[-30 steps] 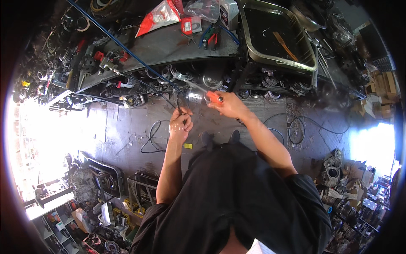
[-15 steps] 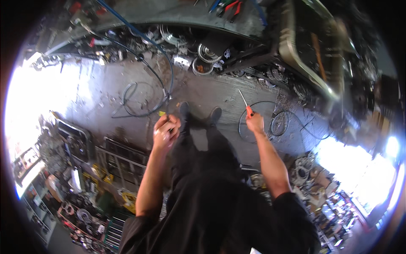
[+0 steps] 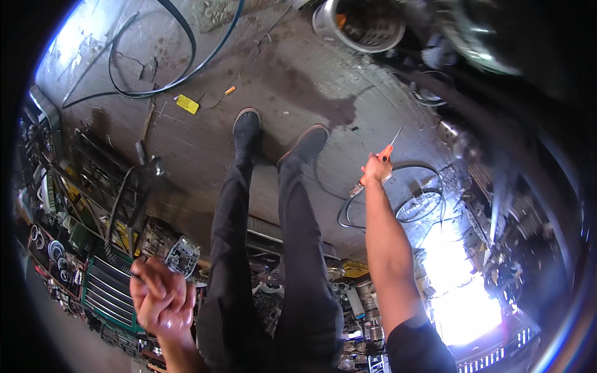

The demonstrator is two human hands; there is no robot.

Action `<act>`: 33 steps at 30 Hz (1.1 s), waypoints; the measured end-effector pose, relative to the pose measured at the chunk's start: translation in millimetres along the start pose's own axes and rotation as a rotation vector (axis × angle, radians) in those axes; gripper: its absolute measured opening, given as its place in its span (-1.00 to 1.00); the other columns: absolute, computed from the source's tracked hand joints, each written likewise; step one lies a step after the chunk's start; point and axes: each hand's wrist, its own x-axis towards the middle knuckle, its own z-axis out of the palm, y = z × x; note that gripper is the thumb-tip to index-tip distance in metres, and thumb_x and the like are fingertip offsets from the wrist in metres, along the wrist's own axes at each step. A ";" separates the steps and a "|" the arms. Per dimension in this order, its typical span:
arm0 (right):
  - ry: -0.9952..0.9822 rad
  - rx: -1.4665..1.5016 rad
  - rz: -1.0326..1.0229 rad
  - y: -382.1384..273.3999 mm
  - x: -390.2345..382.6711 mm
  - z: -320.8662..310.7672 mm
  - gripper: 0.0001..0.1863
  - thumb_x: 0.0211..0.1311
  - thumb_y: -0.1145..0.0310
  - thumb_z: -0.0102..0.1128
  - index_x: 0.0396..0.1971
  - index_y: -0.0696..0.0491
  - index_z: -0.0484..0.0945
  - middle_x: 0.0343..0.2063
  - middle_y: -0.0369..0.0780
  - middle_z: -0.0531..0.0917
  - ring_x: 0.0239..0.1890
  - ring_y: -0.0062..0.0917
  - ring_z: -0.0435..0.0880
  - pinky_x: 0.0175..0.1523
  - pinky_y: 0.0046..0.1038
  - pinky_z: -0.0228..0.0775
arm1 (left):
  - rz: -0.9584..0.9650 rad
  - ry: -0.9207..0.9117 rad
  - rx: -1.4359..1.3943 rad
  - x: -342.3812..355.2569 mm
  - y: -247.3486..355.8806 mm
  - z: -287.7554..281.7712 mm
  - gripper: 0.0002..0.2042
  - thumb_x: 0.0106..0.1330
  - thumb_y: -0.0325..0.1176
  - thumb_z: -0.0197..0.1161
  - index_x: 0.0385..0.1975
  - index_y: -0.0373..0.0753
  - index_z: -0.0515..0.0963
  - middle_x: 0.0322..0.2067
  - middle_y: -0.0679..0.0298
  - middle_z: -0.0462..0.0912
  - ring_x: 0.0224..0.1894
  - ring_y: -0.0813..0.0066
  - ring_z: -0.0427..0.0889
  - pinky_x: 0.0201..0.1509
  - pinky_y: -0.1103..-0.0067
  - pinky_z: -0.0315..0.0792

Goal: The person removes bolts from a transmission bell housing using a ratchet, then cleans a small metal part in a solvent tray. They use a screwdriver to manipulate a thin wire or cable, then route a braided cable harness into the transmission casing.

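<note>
My left hand [image 3: 163, 297], low at left, has its fingers curled on a black coiled hose [image 3: 111, 233] that runs up from them. My right hand [image 3: 376, 169], out at the end of my stretched arm, grips an orange air blow gun [image 3: 386, 151] whose thin metal nozzle points up and away. A fitting shows below that fist, over black hose loops [image 3: 420, 193] lying on the floor.
My boots [image 3: 247, 130] stand on the grimy floor [image 3: 298, 93]. Hose loops [image 3: 134, 94] and a yellow packet [image 3: 186, 104] lie at upper left. A metal drum [image 3: 357, 22] and dark bench framework line the right. Racks and piled metal parts [image 3: 106, 292] fill the lower left.
The view has swung down from the bench to my feet and legs. My left hand has moved low and leftward; my right hand is farther right, still gripping the blow gun.
</note>
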 end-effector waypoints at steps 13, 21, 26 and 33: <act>0.104 -0.130 -0.023 90.7 135.9 141.8 -0.61 0.22 0.11 0.50 -0.24 0.11 0.59 -0.55 -0.21 0.67 -0.68 -0.41 0.60 -0.55 -0.34 0.46 | 0.103 0.052 0.168 53.6 -21.9 -57.2 -0.80 0.25 -0.70 0.03 -0.30 -0.24 0.21 -0.48 0.20 0.32 -0.75 0.65 0.12 -0.80 0.71 0.08; 0.132 -0.114 0.055 59.9 115.2 146.2 -0.63 0.20 0.12 0.51 -0.28 0.10 0.62 -0.60 -0.21 0.64 -0.70 -0.46 0.56 -0.59 -0.38 0.41 | 0.041 0.056 0.147 57.3 -34.7 -51.3 -0.81 0.17 -0.67 0.04 -0.34 -0.24 0.25 -0.50 0.18 0.33 -0.75 0.60 0.12 -0.79 0.68 0.06; -0.306 0.231 -0.219 -1.3 -29.6 56.3 -0.70 0.25 0.19 0.48 -0.24 0.09 0.65 -0.44 -0.24 0.70 -0.46 -0.54 0.65 -0.38 -0.44 0.46 | -0.170 0.106 -0.143 28.4 -56.1 -40.1 -0.87 0.05 -0.61 0.04 -0.40 -0.30 0.36 -0.62 0.26 0.28 -0.71 0.47 0.18 -0.68 0.54 0.19; -0.776 0.167 -0.885 -130.3 -303.2 -180.8 -0.76 0.13 0.51 0.52 -0.22 0.17 0.68 -0.24 -0.19 0.75 -0.36 -0.56 0.66 -0.24 -0.54 0.51 | -0.402 -0.185 0.470 -45.3 -59.0 30.5 -0.76 0.42 -0.31 0.36 -0.06 -0.32 0.66 -0.54 0.51 0.52 -0.59 0.81 0.34 -0.54 0.74 0.14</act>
